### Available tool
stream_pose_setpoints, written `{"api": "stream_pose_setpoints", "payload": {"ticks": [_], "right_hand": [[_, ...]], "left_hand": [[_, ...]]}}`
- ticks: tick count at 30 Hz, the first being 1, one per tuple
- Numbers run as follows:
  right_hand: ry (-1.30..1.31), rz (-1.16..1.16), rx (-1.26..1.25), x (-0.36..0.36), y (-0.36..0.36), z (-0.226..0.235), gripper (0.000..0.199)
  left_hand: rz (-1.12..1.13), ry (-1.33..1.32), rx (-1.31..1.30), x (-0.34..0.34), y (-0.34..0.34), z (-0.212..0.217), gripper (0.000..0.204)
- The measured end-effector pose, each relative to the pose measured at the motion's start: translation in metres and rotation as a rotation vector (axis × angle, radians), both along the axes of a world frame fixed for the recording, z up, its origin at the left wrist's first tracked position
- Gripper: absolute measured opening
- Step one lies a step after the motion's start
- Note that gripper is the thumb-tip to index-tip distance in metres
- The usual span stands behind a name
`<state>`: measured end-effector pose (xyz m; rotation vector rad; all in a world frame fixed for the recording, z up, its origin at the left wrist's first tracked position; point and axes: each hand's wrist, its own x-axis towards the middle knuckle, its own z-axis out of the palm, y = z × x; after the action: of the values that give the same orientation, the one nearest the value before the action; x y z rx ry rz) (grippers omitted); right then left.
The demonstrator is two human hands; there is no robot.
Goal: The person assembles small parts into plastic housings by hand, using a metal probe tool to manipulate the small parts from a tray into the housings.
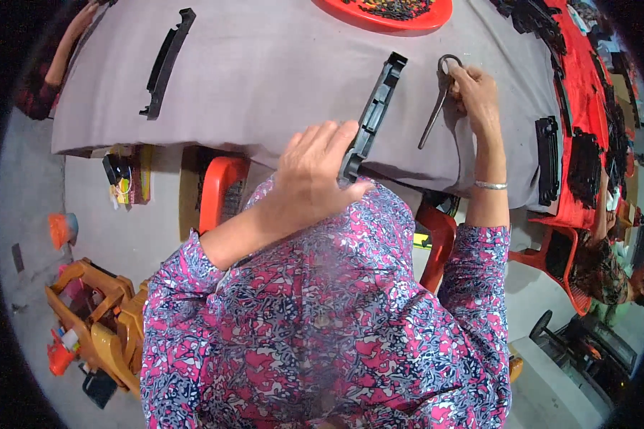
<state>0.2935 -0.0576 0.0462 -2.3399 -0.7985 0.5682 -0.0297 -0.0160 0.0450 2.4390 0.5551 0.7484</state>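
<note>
My left hand (313,174) grips the near end of a long black plastic strip (376,107) that lies slanted on the grey cloth-covered table (265,71). Over by the table's right side, my right hand (474,91) holds the ringed handle end of a dark metal tool (436,107) like scissors or pliers, its tip resting on the cloth. A silver bracelet (491,185) circles my right wrist. My patterned pink and blue sleeves fill the lower part of the view.
Another long black strip (166,63) lies at the table's left. A red tray of small black pieces (393,13) sits at the far edge. Stacked black parts (548,159) and a red cloth (587,93) lie to the right. Red chairs (220,191) stand below; another person (608,264) sits right.
</note>
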Motion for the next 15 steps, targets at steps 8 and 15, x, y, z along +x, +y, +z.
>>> {"api": "stream_pose_setpoints", "payload": {"ticks": [8,15], "right_hand": [[-0.299,0.436,0.341,-0.124,-0.004,0.033,0.043],[-0.537,0.661,-0.069,-0.16,0.002,0.033,0.057]], "left_hand": [[0.037,0.073,-0.013,-0.004,0.001,-0.006,0.085],[0.008,0.051,0.035,-0.003,0.0,-0.021,0.083]]}}
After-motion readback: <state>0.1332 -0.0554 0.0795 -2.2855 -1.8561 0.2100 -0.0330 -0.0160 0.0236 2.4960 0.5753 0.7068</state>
